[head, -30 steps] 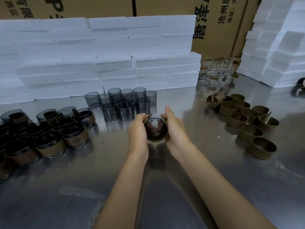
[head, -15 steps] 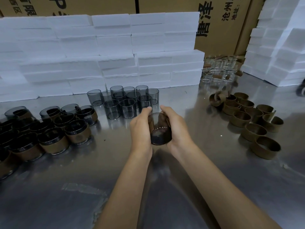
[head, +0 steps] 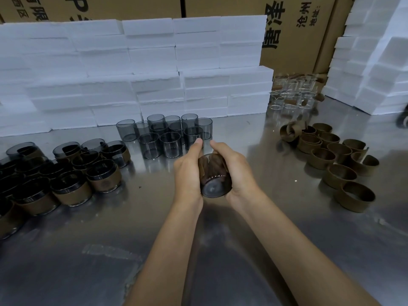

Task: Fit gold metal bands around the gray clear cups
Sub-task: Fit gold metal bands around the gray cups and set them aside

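A gray clear cup (head: 213, 177) with a gold band around it lies tilted between my two hands above the steel table, its base turned toward me. My left hand (head: 188, 171) grips its left side, thumb stretched up over the rim. My right hand (head: 233, 168) wraps its right side. Several bare gray cups (head: 164, 134) stand just behind my hands. Loose gold bands (head: 335, 160) lie in a cluster at the right. Banded cups (head: 66, 173) crowd the left.
The steel table (head: 110, 250) stretches toward me. White foam blocks (head: 132, 69) are stacked along the back and at the far right (head: 375, 62). Clear colourless cups (head: 293, 93) sit at the back right. Cardboard boxes (head: 293, 29) stand behind.
The cup has turned in my hands: its mouth faced me a second ago, now its base does. Both hands dropped slightly toward me and closed further around it.
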Demonstrator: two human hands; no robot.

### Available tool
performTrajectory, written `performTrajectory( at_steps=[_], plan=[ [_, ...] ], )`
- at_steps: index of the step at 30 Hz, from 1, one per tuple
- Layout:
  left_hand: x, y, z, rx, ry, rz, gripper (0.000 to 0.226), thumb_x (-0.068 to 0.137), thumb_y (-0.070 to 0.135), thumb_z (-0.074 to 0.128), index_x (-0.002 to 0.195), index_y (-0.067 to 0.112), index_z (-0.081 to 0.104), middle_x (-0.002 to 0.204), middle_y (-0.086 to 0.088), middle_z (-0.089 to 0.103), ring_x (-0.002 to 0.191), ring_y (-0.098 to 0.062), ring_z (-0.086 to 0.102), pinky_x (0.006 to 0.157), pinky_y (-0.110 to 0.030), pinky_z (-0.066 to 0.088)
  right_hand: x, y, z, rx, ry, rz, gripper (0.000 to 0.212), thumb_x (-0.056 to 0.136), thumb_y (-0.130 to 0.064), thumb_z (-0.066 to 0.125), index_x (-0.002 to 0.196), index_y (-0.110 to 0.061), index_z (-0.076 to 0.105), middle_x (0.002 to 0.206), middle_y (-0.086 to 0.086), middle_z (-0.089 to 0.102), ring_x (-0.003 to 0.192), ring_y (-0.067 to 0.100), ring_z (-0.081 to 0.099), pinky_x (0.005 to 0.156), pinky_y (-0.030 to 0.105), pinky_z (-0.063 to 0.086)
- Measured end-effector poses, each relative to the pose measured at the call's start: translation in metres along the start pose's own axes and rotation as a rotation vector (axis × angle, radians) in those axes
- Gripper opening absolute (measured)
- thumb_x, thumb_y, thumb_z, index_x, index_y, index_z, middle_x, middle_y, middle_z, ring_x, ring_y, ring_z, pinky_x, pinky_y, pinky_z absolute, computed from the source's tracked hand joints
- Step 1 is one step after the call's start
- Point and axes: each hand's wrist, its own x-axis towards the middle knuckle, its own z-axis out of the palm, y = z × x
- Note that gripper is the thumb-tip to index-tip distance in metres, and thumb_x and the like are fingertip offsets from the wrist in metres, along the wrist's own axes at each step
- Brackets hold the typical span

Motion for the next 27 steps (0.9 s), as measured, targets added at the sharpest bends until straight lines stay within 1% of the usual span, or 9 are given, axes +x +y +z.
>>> performTrajectory(
  at_steps=[3,7,17,18,20,22,24,26,27],
  plan=[
    [0.0,0.0,-0.001,0.014,-0.016,0.003,0.053,0.094,0.029,0.069,0.045,0.022,0.051,0.05,0.004,0.045,0.048,-0.014,0.05,0.06,-0.029,0.044,-0.001,-0.001,0.0,-0.006,0.007,0.002,0.047,0.09,-0.027,0.07,0.044,-0.022,0.065,0.05,-0.004,0.059,0.047,0.012,0.061,0.05,0.022,0.049],
    [-0.003,0.003,0.0,0.035,-0.023,0.042,0.034,0.094,0.03,0.069,0.067,0.014,0.055,0.069,-0.01,0.046,0.067,-0.024,0.052,0.071,-0.038,0.044,0.0,-0.003,-0.001,-0.011,0.005,0.002,0.047,0.09,-0.028,0.07,0.044,-0.022,0.063,0.05,-0.002,0.057,0.046,0.014,0.06,0.052,0.023,0.05],
    [-0.001,0.007,-0.003,0.142,-0.054,0.122,0.06,0.098,0.038,0.065,0.042,0.025,0.044,0.046,0.01,0.04,0.044,-0.007,0.042,0.05,-0.024,0.039,0.0,-0.007,-0.002,0.041,-0.039,0.046,0.042,0.095,-0.033,0.065,0.054,-0.024,0.057,0.056,-0.004,0.052,0.052,0.013,0.055,0.06,0.027,0.048],
    [0.0,0.009,-0.004,0.153,-0.042,0.142,0.063,0.099,0.041,0.063,0.041,0.025,0.044,0.046,0.01,0.039,0.045,-0.007,0.04,0.052,-0.026,0.037,0.0,-0.007,-0.002,0.08,-0.063,0.058,0.037,0.097,-0.035,0.062,0.063,-0.022,0.059,0.061,-0.002,0.055,0.057,0.013,0.056,0.063,0.028,0.049],
    [0.003,0.01,-0.006,0.181,-0.035,0.214,0.065,0.101,0.049,0.057,0.042,0.025,0.043,0.05,0.002,0.043,0.051,-0.011,0.043,0.057,-0.029,0.038,0.0,-0.008,-0.003,0.125,-0.13,0.149,0.034,0.101,-0.042,0.053,0.086,-0.014,0.066,0.088,0.009,0.067,0.077,0.019,0.065,0.086,0.036,0.053],
    [0.005,0.01,-0.01,0.255,-0.06,0.332,0.066,0.102,0.055,0.049,0.044,0.024,0.049,0.052,-0.001,0.053,0.053,-0.01,0.052,0.058,-0.024,0.044,0.0,-0.005,-0.007,0.115,-0.239,0.275,0.05,0.103,-0.051,0.045,0.113,-0.008,0.07,0.113,0.018,0.07,0.098,0.03,0.069,0.102,0.051,0.048],
    [0.01,0.008,-0.015,0.34,-0.089,0.443,0.066,0.102,0.057,0.044,0.047,0.024,0.061,0.059,0.004,0.066,0.063,-0.007,0.064,0.072,-0.022,0.052,0.001,-0.001,-0.009,0.085,-0.259,0.323,0.059,0.104,-0.055,0.041,0.127,-0.008,0.066,0.115,0.021,0.071,0.101,0.034,0.071,0.098,0.057,0.052],
    [0.014,0.007,-0.017,0.442,-0.069,0.509,0.06,0.103,0.054,0.043,0.058,0.025,0.069,0.076,0.003,0.074,0.087,-0.013,0.07,0.092,-0.035,0.053,0.005,0.001,-0.009,0.072,-0.193,0.288,0.056,0.106,-0.053,0.037,0.121,-0.007,0.066,0.103,0.018,0.074,0.088,0.029,0.073,0.086,0.05,0.058],
    [0.015,0.006,-0.018,0.463,-0.061,0.508,0.057,0.104,0.052,0.043,0.065,0.024,0.072,0.081,0.003,0.076,0.093,-0.015,0.07,0.094,-0.037,0.052,0.006,0.001,-0.009,0.077,-0.163,0.258,0.055,0.107,-0.051,0.035,0.115,-0.007,0.067,0.097,0.017,0.075,0.081,0.026,0.073,0.08,0.045,0.059]
  ],
)
